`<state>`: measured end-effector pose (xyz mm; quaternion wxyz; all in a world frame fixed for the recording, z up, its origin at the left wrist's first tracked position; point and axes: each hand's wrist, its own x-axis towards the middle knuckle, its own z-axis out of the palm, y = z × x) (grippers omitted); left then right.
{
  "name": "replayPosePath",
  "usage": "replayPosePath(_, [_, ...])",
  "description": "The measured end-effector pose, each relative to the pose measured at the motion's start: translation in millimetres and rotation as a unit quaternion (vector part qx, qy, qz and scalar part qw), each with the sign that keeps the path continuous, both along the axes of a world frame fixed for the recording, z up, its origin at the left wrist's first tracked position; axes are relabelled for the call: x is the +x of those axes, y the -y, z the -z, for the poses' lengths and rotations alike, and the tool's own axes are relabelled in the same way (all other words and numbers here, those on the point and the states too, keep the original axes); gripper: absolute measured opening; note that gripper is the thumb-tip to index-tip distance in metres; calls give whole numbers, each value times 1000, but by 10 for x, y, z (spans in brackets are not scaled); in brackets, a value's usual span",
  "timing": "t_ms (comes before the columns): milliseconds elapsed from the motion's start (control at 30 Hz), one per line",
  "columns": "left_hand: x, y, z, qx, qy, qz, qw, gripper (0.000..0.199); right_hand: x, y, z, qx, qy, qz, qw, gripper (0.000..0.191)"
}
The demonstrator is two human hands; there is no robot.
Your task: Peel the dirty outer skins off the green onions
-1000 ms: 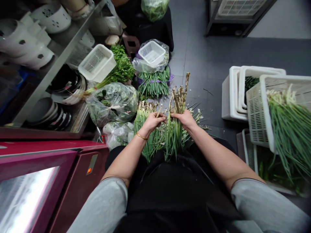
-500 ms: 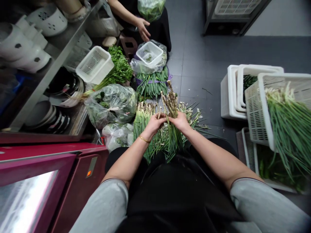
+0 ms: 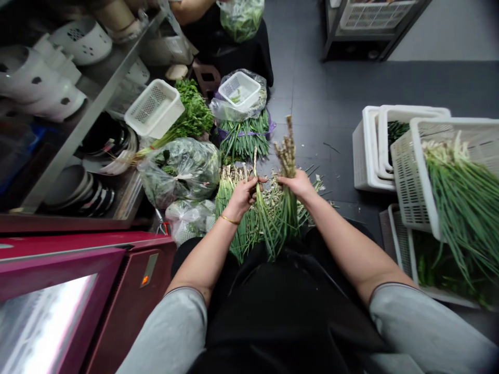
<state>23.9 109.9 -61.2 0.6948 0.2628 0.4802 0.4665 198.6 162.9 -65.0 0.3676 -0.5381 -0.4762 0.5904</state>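
Observation:
My right hand (image 3: 300, 185) is closed round a bunch of scallions (image 3: 287, 158), their brown, dirty root ends pointing up and away from me and the green leaves hanging toward my lap. Pinched in my left hand (image 3: 244, 197) is a separate scallion (image 3: 255, 160) with a pale stem; whether more than one stalk is in those fingers I cannot tell. A small gap parts the two hands. Below and to the left lies a row of scallions (image 3: 228, 189) with light stem ends. Loose peelings (image 3: 317, 183) are scattered beneath and beyond my right hand.
Bagged greens (image 3: 179, 169) and a white basket (image 3: 154, 108) are at left, beside a metal shelf (image 3: 93, 104). Ahead, another basket (image 3: 239, 91) rests on bundled greens near a co-worker's arm (image 3: 195, 9). A crate (image 3: 423, 176) of scallions stands right; a red cabinet (image 3: 113, 301) is near left.
My hands have moved apart, the left drawing a scallion away from the bunch in the right. The bunch has shifted right and stands more upright. The co-worker's hand has left the view.

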Motion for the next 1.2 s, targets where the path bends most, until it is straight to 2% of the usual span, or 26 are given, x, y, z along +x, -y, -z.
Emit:
replayPosePath(100, [-262, -38, -48, 37, 34, 24, 998, 42, 16, 48, -132, -50, -68, -57, 995, 34])
replayPosePath(167, [-297, -41, -28, 58, 50, 18, 997, 43, -85, 153, -168, -65, -94, -115, 987, 36])
replayPosePath(233, [-253, -44, 5, 76, 49, -1, 996, 43, -220, 264, -172, -70, -119, -144, 980, 39])
replayPosePath(333, [-163, -49, 13, 80, 7, -23, 997, 45, -335, 336, -162, -78, -133, -132, 979, 36])
replayPosePath(433, [-138, -40, -33, 62, -52, 9, 997, 45, -295, 287, -166, -102, -120, -103, 982, 33])
replayPosePath(567, [-157, -18, -72, 94, -122, 32, 987, 41, -197, 218, -158, -101, -110, -85, 985, 36])
replayPosePath(700, [-99, -4, -43, 82, -152, 9, 985, 41, -182, 242, -114, -80, -78, -103, 988, 38])
replayPosePath(800, [-53, -2, -25, 72, -157, 18, 985, 42, -153, 255, -111, -87, -55, -134, 986, 35])
replayPosePath(933, [-150, -22, -58, 80, -167, 61, 981, 36, 38, 213, -163, -118, -63, -178, 975, 27])
replayPosePath(1000, [-255, -36, -88, 83, -182, 63, 978, 32, 191, 188, -170, -137, -61, -209, 966, 26])
replayPosePath(1100, [-430, -64, -115, 95, -213, 26, 972, 27, 455, 170, -126, -155, -54, -243, 956, 28])
replayPosePath(1200, [-642, -126, -93, 102, -246, -56, 962, 23, 759, 168, -60, -158, -50, -275, 947, 26])
